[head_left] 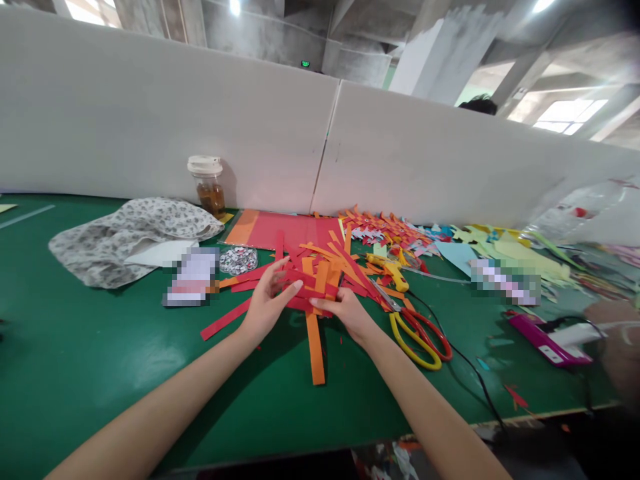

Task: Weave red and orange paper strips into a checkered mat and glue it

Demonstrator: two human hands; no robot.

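Observation:
Red and orange paper strips [315,348] lie crossed in a woven-looking bunch at the middle of the green table. My left hand [270,297] is at the bunch's left side, its thumb on a red strip and its fingers curled behind. My right hand [350,312] pinches the lower right edge of the bunch between thumb and fingers. More loose red and orange strips spread out behind and beside both hands. Scissors [417,333] with yellow and red handles lie to the right of my right hand, near a yellow glue gun [393,270].
On the left are a patterned cloth [110,240], a phone [193,277] and a lidded cup [207,187]. Folded paper pieces [390,230] line the white partition [425,153]. A purple power strip [550,343] and black cable lie right, beside a blurred person's arm [623,347].

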